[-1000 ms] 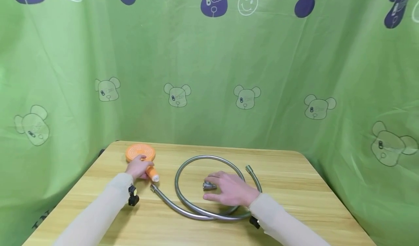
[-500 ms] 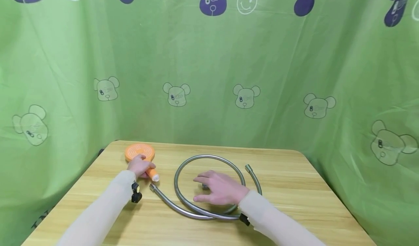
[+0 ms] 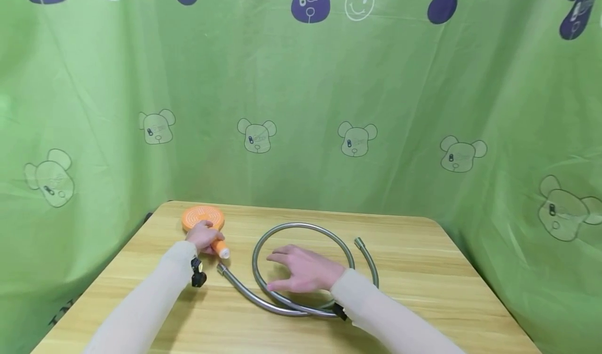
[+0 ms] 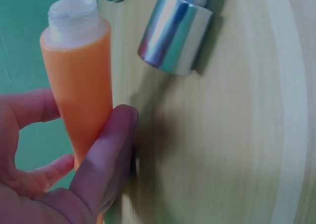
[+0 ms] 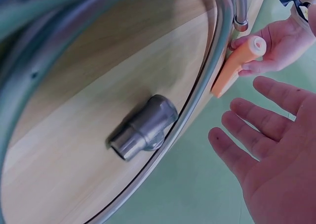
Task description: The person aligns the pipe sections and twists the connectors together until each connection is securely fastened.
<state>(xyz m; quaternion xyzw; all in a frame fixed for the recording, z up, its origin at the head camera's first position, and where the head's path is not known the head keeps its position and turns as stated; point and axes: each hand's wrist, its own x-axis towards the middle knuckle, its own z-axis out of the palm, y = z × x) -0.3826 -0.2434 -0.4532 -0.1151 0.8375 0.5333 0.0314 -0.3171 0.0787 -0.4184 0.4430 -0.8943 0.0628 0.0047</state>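
The orange plastic shower head [image 3: 203, 217] is at the far left of the wooden desk [image 3: 447, 291], gripped by the left hand [image 3: 203, 236]. Its handle [image 4: 81, 80] slants to the near right, its white tip [image 4: 74, 19] near one end of the silver metal hose [image 3: 240, 287], not touching. The right hand [image 3: 305, 270], spread and holding nothing, is farther off.

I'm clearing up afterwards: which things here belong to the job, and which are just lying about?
Likely the job's:
orange shower head, in the left hand
hose, coiled near the right hand
metal connector, inside the hose's loop

Likely just surroundings:
table
green cloth behind
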